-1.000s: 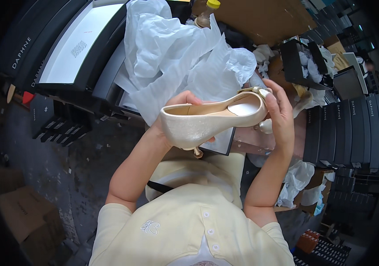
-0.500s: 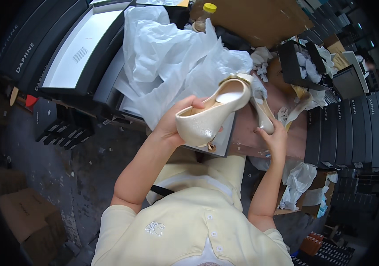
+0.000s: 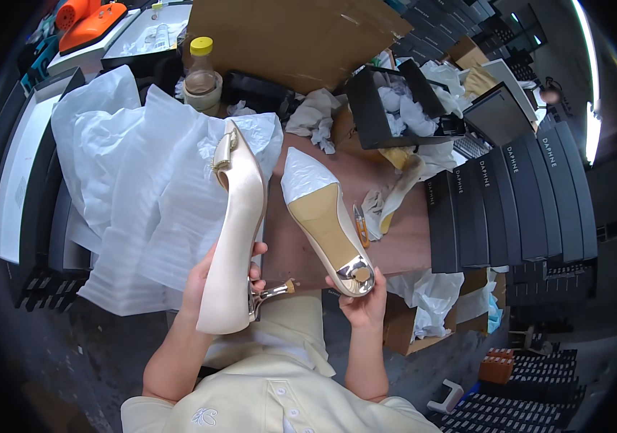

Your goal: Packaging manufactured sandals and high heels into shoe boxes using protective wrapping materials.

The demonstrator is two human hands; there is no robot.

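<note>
My left hand is closed around a cream high-heeled shoe, turned on its side. Its toe points away from me, a gold bow ornament sits on the front, and the shiny gold heel sticks out to the right. Beside it, my right hand grips the other shoe by the heel end. That one shows its tan sole, with white film wrapped over the toe and a mirror-like gold heel. White tissue paper lies spread under and left of the left shoe. The two shoes are apart.
Orange-handled thread snips lie on the brown tabletop. Black shoe boxes stand in a row at right. Behind are an open black box of crumpled paper and a yellow-capped bottle. A carton with paper stands below the table edge.
Both shoes have been turned: the left from opening-up to its side, the right to show its sole. My view has shifted right, and the shoes are lined up side by side.
</note>
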